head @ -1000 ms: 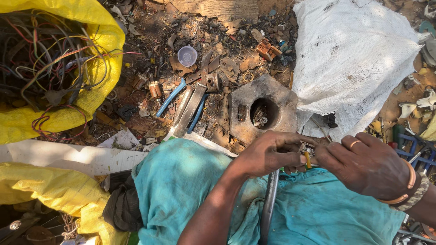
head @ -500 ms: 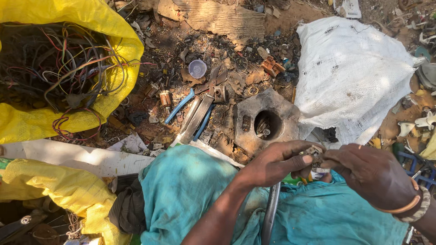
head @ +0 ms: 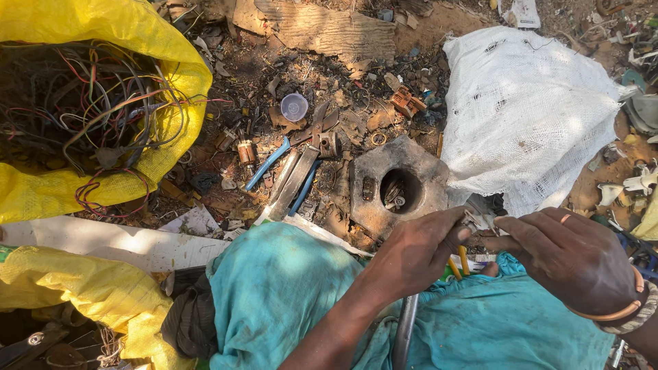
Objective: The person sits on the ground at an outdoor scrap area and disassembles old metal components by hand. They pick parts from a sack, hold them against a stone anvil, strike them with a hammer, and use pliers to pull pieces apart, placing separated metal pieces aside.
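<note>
My left hand [head: 415, 257] and my right hand [head: 572, 260] meet over my lap, which is covered in teal cloth [head: 288, 301]. Together they pinch a small metal scrap piece [head: 474, 220] with short yellow wires [head: 458, 264] hanging below it. My right wrist wears bracelets and a finger carries a ring. A metal rod [head: 404, 332] leans up between my knees under the left hand. Just beyond the hands lies a grey metal block with a round hole [head: 397, 186].
A yellow sack full of tangled wires [head: 82, 109] sits at the left. A white woven sack [head: 534, 109] lies at the right. Blue-handled shears [head: 291, 175], a small plastic cup [head: 294, 107] and scattered scrap cover the dirt. A white board [head: 123, 243] lies near my left knee.
The view has shifted downward a little, so the ground items sit lower in frame. My hands stay joined on the small piece, with the fingers working at it.
</note>
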Demonstrator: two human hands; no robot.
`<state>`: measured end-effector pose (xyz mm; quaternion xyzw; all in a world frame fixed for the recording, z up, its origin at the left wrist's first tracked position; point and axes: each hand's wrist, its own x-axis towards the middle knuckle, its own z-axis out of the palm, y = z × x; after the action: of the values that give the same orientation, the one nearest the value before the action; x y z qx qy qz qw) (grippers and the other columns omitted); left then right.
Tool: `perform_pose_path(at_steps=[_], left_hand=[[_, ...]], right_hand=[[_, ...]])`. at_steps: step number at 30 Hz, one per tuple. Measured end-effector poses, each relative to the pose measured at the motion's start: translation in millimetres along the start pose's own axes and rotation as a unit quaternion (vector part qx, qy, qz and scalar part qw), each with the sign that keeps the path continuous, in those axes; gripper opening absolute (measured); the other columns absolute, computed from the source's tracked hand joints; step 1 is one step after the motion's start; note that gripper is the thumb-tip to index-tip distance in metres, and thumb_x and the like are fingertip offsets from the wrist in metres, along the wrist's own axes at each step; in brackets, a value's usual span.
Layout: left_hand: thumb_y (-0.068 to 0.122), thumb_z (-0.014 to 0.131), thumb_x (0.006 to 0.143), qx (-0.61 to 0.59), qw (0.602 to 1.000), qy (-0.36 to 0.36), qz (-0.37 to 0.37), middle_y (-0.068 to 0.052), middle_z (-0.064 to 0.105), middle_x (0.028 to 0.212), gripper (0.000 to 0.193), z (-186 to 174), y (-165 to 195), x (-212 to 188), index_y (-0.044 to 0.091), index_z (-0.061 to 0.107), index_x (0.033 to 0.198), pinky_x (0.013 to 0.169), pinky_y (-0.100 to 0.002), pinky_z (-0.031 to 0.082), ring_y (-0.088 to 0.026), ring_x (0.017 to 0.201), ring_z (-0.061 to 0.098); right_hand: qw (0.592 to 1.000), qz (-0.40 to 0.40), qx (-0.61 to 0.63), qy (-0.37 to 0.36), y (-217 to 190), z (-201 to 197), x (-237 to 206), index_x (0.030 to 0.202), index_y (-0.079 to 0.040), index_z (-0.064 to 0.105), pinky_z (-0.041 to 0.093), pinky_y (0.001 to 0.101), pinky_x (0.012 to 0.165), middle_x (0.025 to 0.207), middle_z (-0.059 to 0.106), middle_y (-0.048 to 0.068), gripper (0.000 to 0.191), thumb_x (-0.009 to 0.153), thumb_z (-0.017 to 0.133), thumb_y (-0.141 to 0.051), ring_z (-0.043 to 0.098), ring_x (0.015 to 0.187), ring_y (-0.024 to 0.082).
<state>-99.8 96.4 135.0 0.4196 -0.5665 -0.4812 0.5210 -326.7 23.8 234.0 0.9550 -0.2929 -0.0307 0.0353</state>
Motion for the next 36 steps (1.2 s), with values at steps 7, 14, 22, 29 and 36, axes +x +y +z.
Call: perform_pose_path(at_steps=[7,14,22,29,36], left_hand=[[0.008,0.060,0.104,0.095,0.992,0.062,0.053,-0.016,0.069,0.091,0.021,9,-5,3,0.000,0.062,0.123,0.064,-0.042,0.055,-0.032,0.076,0.071],[0.009,0.056,0.109,-0.130,0.988,0.074,-0.028,-0.008,0.065,0.076,0.017,12,-1,4,-0.001,0.065,0.120,0.056,-0.030,0.053,-0.014,0.063,0.065],[0.011,0.056,0.109,-0.166,0.985,0.023,-0.043,-0.006,0.066,0.074,0.019,18,-8,-1,-0.002,0.066,0.119,0.054,-0.028,0.053,-0.011,0.060,0.064],[0.012,0.055,0.109,-0.190,0.978,0.005,-0.081,-0.008,0.069,0.078,0.021,24,-1,-1,-0.002,0.068,0.118,0.054,-0.029,0.054,-0.012,0.059,0.064],[0.033,0.053,0.109,-0.109,0.994,0.000,-0.013,-0.011,0.070,0.096,0.042,13,-14,1,-0.004,0.064,0.127,0.070,-0.033,0.056,-0.014,0.076,0.069]], right_hand=[[0.997,-0.015,-0.082,-0.007,-2,-1,2,0.121,-0.008,0.073,0.056,0.0363,0.069,0.086,0.071,0.004,0.048,0.075,0.080,-0.012,0.069,0.081,0.023],[0.996,-0.035,-0.011,0.076,-8,-4,7,0.121,-0.004,0.069,0.058,0.0392,0.077,0.096,0.074,0.010,0.051,0.072,0.078,0.000,0.073,0.090,0.026],[0.977,-0.006,0.045,0.207,-12,35,-6,0.107,0.001,0.065,0.059,0.0464,0.085,0.098,0.074,0.013,0.027,0.082,0.071,0.009,0.074,0.093,0.032],[0.936,0.126,0.120,0.307,-47,89,-25,0.114,0.000,0.062,0.059,0.0367,0.083,0.104,0.071,0.013,0.008,0.107,0.065,0.003,0.074,0.093,0.029],[0.927,0.255,0.242,0.133,-48,51,-24,0.115,-0.005,0.072,0.054,0.0331,0.067,0.095,0.071,0.010,0.017,0.100,0.065,-0.010,0.070,0.077,0.022]])
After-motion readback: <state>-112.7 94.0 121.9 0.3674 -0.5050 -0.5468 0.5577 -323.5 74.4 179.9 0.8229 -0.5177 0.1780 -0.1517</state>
